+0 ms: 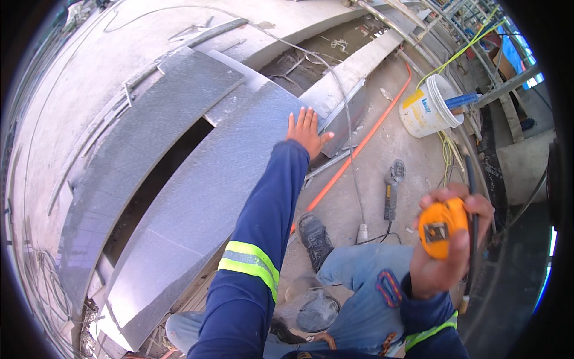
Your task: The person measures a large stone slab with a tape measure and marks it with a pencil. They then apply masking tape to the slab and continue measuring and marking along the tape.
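My left hand (307, 133) lies flat with fingers spread on the far right corner of a long grey stone slab (215, 161). Nothing is held in it. Raised at the right, my right hand (445, 263) is closed around an orange tape measure (441, 228); no drawn-out blade shows. A second grey slab (137, 113) lies to the left, with a dark gap between the two. On the floor between my hands rests an angle grinder (392, 190) with its cord.
A white bucket (427, 107) with a blue-handled tool stands at the right beside metal pipes. An orange strip (376, 128) crosses the floor. A grey cable (344, 90) runs over the far concrete. By my legs sits a dusty round container (318, 310).
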{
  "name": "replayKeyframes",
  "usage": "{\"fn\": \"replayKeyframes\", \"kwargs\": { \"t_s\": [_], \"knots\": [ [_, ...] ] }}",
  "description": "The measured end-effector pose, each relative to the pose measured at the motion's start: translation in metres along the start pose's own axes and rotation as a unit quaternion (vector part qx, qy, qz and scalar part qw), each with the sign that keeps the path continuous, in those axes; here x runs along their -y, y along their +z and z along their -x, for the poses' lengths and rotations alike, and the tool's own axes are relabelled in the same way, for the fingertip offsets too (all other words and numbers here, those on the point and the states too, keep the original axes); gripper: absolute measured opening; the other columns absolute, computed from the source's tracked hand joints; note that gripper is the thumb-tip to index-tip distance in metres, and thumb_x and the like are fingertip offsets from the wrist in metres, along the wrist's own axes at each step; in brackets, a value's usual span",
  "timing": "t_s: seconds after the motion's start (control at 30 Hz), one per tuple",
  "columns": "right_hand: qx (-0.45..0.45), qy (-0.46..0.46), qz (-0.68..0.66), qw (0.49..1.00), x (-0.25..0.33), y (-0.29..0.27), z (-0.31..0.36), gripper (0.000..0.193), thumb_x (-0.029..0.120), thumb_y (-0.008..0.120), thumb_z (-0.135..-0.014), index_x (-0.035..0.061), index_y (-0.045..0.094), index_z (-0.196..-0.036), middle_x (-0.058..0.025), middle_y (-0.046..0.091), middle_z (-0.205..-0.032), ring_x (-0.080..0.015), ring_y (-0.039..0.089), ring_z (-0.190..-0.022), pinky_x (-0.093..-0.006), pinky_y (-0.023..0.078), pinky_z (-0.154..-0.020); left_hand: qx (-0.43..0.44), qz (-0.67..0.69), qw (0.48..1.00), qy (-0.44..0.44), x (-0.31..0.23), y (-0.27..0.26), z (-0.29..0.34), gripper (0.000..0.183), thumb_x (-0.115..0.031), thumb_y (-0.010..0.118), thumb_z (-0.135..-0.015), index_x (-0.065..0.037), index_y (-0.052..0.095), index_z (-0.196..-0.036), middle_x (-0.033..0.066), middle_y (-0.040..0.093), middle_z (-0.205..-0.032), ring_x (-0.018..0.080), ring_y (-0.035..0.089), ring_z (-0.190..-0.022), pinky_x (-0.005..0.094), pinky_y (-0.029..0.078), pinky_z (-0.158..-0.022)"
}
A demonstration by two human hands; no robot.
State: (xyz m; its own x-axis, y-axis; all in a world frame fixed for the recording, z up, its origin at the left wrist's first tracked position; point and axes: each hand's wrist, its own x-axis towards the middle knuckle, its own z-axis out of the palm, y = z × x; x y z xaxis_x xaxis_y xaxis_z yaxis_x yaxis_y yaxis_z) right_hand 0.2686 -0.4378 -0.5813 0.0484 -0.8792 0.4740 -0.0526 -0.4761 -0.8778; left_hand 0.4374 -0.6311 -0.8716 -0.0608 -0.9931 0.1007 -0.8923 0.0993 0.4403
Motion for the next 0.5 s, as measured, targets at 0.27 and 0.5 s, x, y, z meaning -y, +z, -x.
{"fn": "replayKeyframes", "kwargs": {
  "t_s": [0.27, 0.5],
  "knots": [
    [-0.010, 0.031, 0.026, 0.999, 0.010, -0.038, 0.001, 0.049, 0.042, 0.055, -0.097, 0.0062, 0.041, -0.127, -0.0163, 0.045, -0.115, -0.0244, 0.056, -0.098, -0.0293, 0.051, -0.068, -0.047, -0.138, 0.976, -0.163, 0.140, -0.047, -0.037, 0.092, -0.068, 0.035, -0.096, 0.003, 0.026, -0.154, 0.0180, 0.022, -0.163, 0.0314, 0.012, -0.154, 0.0522, 0.011, -0.123],
    [-0.012, 0.016, 0.057, 0.998, 0.000, -0.032, -0.005, 0.054, 0.049, 0.061, -0.094, 0.0109, 0.040, -0.126, -0.0163, 0.053, -0.110, -0.0246, 0.060, -0.095, -0.0289, 0.055, -0.067, -0.085, -0.066, 0.994, -0.012, 0.008, -0.002, -0.039, 0.099, -0.071, 0.052, -0.088, 0.007, 0.036, -0.148, 0.0239, 0.034, -0.156, 0.0368, 0.028, -0.147, 0.0537, 0.021, -0.119]
  ]
}}
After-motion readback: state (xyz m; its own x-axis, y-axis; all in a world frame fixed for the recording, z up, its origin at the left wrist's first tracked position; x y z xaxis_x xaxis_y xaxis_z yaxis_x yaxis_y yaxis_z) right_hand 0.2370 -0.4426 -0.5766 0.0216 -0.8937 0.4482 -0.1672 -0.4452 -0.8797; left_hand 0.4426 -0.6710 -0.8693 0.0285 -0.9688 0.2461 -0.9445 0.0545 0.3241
